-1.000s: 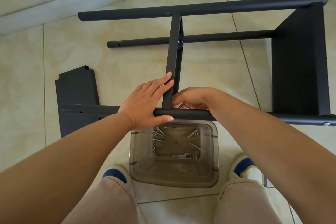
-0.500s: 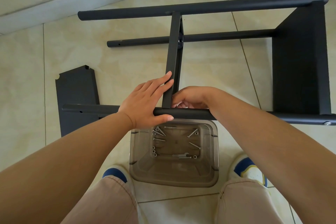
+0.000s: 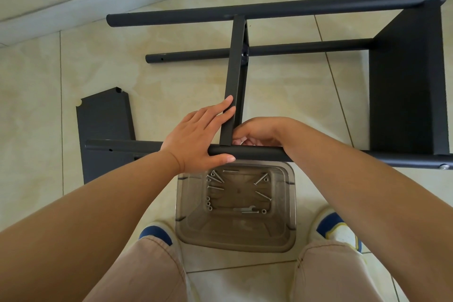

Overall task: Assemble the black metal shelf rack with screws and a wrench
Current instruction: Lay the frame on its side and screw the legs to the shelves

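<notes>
While the black shelf rack (image 3: 407, 86) is lying on its side on the floor (image 3: 171, 86), the left hand (image 3: 198, 140) is resting spread on its middle shelf (image 3: 234, 81) and near pole (image 3: 255, 153); the right hand (image 3: 259, 131) is curling behind that joint, grip hidden.

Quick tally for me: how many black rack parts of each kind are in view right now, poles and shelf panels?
Poles: 3
Shelf panels fixed between the poles: 2
Loose shelf panel on the floor: 1
Total: 6
</notes>
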